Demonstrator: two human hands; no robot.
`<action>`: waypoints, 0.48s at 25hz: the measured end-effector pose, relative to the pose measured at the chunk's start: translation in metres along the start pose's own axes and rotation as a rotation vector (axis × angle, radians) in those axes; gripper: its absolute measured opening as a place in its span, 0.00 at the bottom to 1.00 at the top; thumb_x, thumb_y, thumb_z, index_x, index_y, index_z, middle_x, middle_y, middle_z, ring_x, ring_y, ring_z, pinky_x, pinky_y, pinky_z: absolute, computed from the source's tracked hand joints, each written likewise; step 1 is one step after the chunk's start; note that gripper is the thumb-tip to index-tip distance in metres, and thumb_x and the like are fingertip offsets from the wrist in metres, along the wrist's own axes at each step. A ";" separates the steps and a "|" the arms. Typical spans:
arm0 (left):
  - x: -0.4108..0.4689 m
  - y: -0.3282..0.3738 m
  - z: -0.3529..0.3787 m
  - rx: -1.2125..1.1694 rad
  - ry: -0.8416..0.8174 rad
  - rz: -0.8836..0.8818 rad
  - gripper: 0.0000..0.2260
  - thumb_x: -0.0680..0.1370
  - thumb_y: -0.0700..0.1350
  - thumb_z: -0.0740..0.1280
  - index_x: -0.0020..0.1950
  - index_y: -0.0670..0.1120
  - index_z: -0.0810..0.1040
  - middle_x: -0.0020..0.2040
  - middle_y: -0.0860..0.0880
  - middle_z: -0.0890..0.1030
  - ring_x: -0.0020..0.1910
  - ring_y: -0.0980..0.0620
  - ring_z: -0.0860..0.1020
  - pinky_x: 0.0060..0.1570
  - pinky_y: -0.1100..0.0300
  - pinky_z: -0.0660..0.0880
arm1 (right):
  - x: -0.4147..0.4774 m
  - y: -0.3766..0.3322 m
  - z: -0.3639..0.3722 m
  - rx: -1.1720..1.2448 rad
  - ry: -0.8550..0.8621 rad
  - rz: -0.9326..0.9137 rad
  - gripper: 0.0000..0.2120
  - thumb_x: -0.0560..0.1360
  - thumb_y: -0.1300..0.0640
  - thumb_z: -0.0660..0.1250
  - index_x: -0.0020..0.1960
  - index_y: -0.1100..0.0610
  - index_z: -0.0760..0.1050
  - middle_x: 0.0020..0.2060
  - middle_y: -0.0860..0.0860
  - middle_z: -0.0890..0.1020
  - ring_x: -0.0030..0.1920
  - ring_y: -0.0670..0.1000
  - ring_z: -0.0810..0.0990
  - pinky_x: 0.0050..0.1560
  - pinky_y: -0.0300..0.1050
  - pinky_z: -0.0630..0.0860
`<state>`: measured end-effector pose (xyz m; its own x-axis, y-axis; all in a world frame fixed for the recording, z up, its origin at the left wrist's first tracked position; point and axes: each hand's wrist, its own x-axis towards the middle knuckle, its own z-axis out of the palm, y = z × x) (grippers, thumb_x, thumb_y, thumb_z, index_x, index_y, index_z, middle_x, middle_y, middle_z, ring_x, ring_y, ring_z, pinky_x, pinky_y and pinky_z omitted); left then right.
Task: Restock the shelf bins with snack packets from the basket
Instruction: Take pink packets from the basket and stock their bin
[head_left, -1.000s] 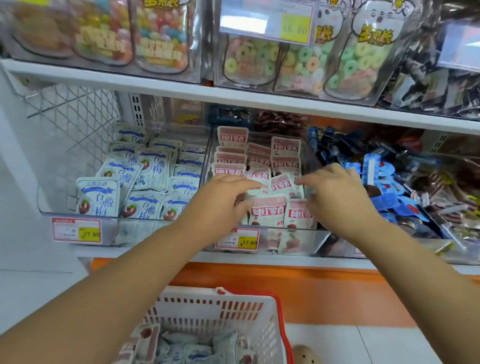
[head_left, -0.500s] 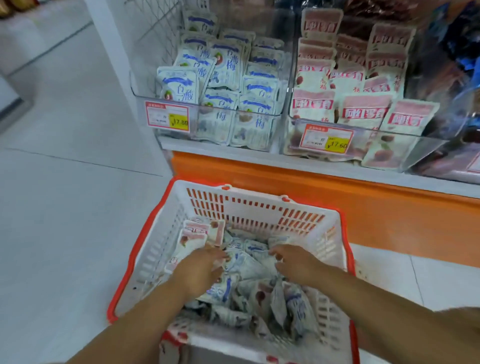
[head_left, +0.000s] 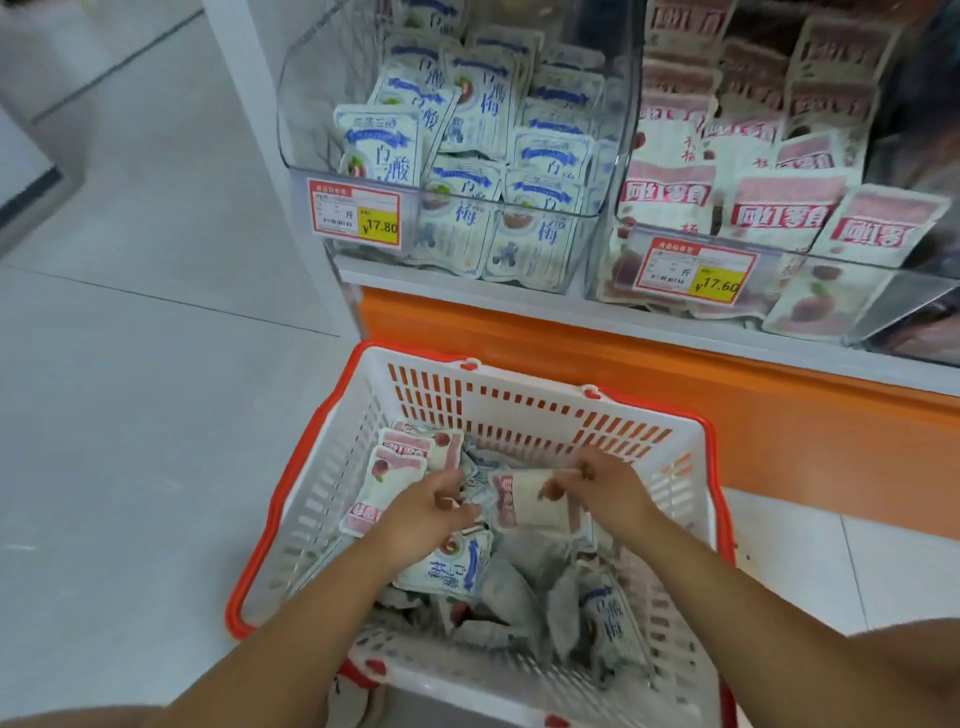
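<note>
pinching a red-and-white packet (head_left: 524, 499) by its edge, the right hand (head_left: 602, 488) holds it just above the packet pile inside the basket (head_left: 519, 410). left hand (head_left: 426, 512) lies curled among packets; its grip cannot be told.

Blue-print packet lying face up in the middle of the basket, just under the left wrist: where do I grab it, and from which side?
Probably its right edge, which looks uncovered, pinched from above. The blue-print packet lies flat and face up, its left part is covered by the wrist of the left hand, and the right hand is busy holding a red-print packet.
</note>
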<state>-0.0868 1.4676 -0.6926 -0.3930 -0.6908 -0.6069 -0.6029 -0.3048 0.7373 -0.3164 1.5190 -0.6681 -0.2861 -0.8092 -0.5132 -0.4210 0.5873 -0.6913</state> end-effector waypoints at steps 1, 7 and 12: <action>-0.004 0.005 0.003 -0.101 -0.015 -0.015 0.29 0.74 0.53 0.73 0.73 0.51 0.68 0.66 0.52 0.76 0.60 0.53 0.77 0.47 0.67 0.77 | -0.007 -0.009 -0.010 0.198 0.005 0.001 0.08 0.78 0.60 0.66 0.41 0.59 0.77 0.40 0.54 0.86 0.38 0.54 0.82 0.30 0.35 0.73; -0.023 0.048 0.022 -0.741 -0.107 -0.006 0.13 0.75 0.44 0.70 0.59 0.43 0.78 0.54 0.45 0.85 0.53 0.48 0.83 0.53 0.54 0.80 | -0.042 -0.019 -0.026 0.868 -0.152 -0.042 0.08 0.74 0.65 0.67 0.37 0.59 0.75 0.43 0.60 0.84 0.39 0.61 0.83 0.39 0.48 0.80; -0.037 0.074 0.022 -0.756 -0.121 0.046 0.12 0.78 0.40 0.67 0.61 0.43 0.78 0.55 0.43 0.84 0.54 0.44 0.83 0.49 0.55 0.81 | -0.059 -0.020 -0.044 0.828 -0.216 -0.043 0.11 0.73 0.67 0.70 0.55 0.62 0.77 0.46 0.60 0.84 0.42 0.58 0.84 0.40 0.45 0.81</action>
<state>-0.1321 1.4852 -0.6223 -0.5056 -0.6507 -0.5666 0.0380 -0.6728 0.7388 -0.3292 1.5540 -0.6022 -0.0786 -0.8592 -0.5055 0.3603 0.4483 -0.8180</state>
